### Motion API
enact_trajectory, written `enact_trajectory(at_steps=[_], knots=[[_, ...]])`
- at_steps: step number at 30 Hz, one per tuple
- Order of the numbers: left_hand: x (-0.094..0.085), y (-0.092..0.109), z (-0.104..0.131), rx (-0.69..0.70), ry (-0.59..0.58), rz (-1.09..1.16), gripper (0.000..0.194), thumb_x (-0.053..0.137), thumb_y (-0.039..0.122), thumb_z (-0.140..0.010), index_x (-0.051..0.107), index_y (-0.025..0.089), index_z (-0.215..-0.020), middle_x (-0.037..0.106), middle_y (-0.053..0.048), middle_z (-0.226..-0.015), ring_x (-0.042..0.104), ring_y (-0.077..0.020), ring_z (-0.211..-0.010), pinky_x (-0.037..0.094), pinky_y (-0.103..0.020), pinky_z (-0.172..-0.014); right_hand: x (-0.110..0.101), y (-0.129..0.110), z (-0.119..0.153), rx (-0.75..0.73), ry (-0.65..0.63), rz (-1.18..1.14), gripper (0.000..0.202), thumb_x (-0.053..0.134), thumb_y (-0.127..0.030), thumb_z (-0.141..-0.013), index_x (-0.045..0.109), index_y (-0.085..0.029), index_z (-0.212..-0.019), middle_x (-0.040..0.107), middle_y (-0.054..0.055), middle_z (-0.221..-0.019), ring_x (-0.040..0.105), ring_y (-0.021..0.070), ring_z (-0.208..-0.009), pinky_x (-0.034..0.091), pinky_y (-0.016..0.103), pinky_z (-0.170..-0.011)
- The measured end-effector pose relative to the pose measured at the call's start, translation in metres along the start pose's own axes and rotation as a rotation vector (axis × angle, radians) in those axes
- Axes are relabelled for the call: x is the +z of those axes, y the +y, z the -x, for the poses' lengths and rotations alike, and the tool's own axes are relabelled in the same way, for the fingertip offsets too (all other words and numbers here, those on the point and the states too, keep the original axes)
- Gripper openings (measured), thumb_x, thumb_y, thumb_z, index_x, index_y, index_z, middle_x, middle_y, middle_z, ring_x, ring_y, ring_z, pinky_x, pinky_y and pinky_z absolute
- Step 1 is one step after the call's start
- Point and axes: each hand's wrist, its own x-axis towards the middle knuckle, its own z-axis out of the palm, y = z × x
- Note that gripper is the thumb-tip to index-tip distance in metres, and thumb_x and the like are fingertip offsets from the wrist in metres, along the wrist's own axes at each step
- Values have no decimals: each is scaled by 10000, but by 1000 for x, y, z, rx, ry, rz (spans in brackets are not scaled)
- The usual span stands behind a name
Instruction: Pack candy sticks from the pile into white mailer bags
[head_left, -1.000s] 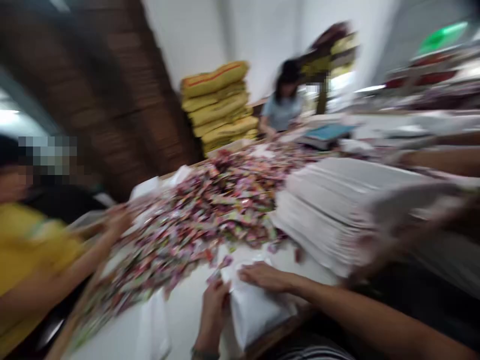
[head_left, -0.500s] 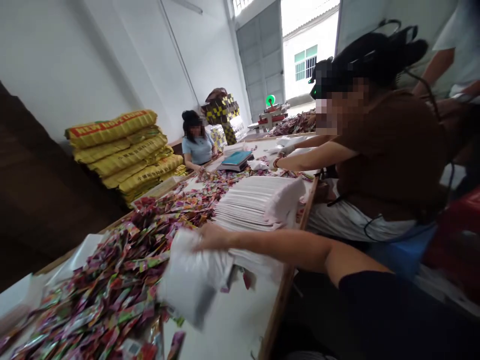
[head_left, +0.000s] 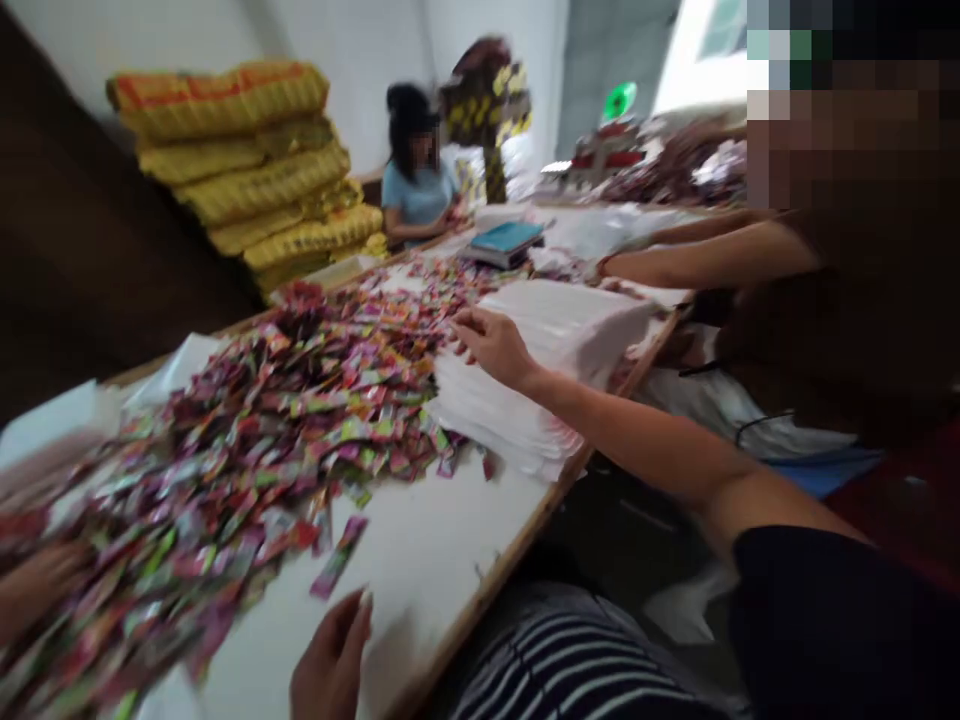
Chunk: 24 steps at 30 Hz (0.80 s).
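Note:
My right hand is stretched over the stack of white bags, near its left edge. Its fingers are loosely bent and apart, with nothing seen between them. At the bottom centre, my left hand is at the near part of the white tabletop, partly cut off by the frame; a small gap shows between thumb and fingers, and no object is seen in it. A large heap of small colourful packets covers the table beside the stack. One loose packet lies just above my left hand.
Another person's hand reaches into the heap at far left. A co-worker's arm extends over the table at right. Beyond are a blue-topped scale, a person in light blue and stacked yellow sacks. A wooden rim edges the table.
The white bag that my right hand held is gone from it, and that hand is now up over the stack. My left hand and another person's hand have come into view.

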Motion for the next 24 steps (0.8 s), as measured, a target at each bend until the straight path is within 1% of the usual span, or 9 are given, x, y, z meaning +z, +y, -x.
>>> enact_trajectory(at_steps=[3,5,8,10,13,16,19,21,24], knots=[[4,4,3,120,-39,-180,484,588,606,-700,713,214,-954,738,-48,-822,670,-247,-725,520,-358,-725,39,21,62,-202,-516,376,138,528,-218,-923,657,-172,-913,680,9,-878,640,138,-847,465,245,-785],[5,0,-1,156,-80,-322,405,556,509,-790,705,217,-1027,732,-47,-894,656,-218,-710,516,-350,-730,58,38,82,-174,-712,642,149,536,-193,-906,682,-166,-898,699,56,-907,645,187,-924,451,277,-848],[7,-7,-13,221,136,-508,394,529,383,-869,658,173,-1177,672,-131,-1138,646,-265,-944,503,-396,-873,94,58,88,-68,-671,868,256,486,-235,-940,646,-136,-1114,665,158,-1089,619,254,-1020,453,343,-881],[8,-10,-26,304,290,-599,477,549,375,-880,578,152,-1302,533,-193,-1362,534,-330,-1193,442,-455,-996,120,66,91,-58,-605,892,370,464,-291,-957,552,-126,-1276,545,222,-1295,555,306,-1131,444,406,-912],[6,-14,-48,376,171,-666,505,569,302,-876,521,168,-1361,420,-195,-1481,422,-366,-1313,389,-523,-1044,152,71,106,-123,-626,911,401,464,-274,-952,521,-134,-1323,408,247,-1424,466,336,-1218,409,453,-960],[-5,-21,-60,414,-56,-656,408,527,110,-839,649,211,-1215,598,-110,-1343,511,-288,-1245,404,-450,-1055,157,74,127,-322,-787,852,371,461,-193,-933,567,-126,-1282,473,224,-1378,464,305,-1209,384,425,-992],[-23,-27,-61,463,-176,-620,463,542,27,-740,718,278,-1088,710,-6,-1165,608,-204,-1108,462,-314,-993,149,75,138,-452,-936,756,341,533,-294,-920,608,-201,-1239,532,139,-1355,441,311,-1234,391,440,-969],[-33,-26,-63,458,-158,-596,506,524,40,-733,689,266,-1154,704,-13,-1164,622,-211,-1065,489,-328,-951,149,72,139,-472,-950,733,362,598,-397,-883,621,-236,-1207,555,111,-1334,445,324,-1218,394,454,-942],[-40,-18,-79,463,-2,-624,588,460,29,-758,583,199,-1307,581,-94,-1342,514,-278,-1213,401,-440,-1047,164,64,139,-486,-880,747,438,634,-440,-854,600,-205,-1221,512,141,-1377,456,326,-1197,378,449,-951]])
